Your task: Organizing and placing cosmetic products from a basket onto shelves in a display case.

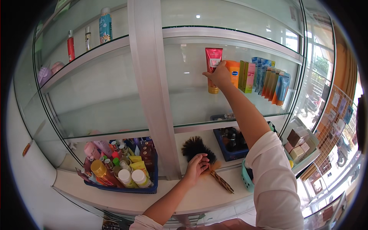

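Observation:
My right hand [220, 75] reaches onto the glass shelf at the upper right, its fingers at the side of a red squeeze tube [213, 57] with a gold cap, which stands cap down. Whether the fingers grip the tube is unclear. Directly right of it are an orange Vaseline bottle [234, 72], green and pink cartons [247, 77] and a row of blue and orange sachets [276, 86]. Lower down, my left hand [197, 168] hovers with curled fingers over a black feather duster [198, 148] with a patterned handle, lying on the white ledge; no object is visible in it.
A blue basket [123, 189] packed with bottles and tubes stands at the lower left. Another blue basket [234, 156] and a turquoise basket [247, 176] lie right of the duster. An aluminium post [149, 86] divides the cabinet. A spray can [105, 27] stands on the upper left shelf.

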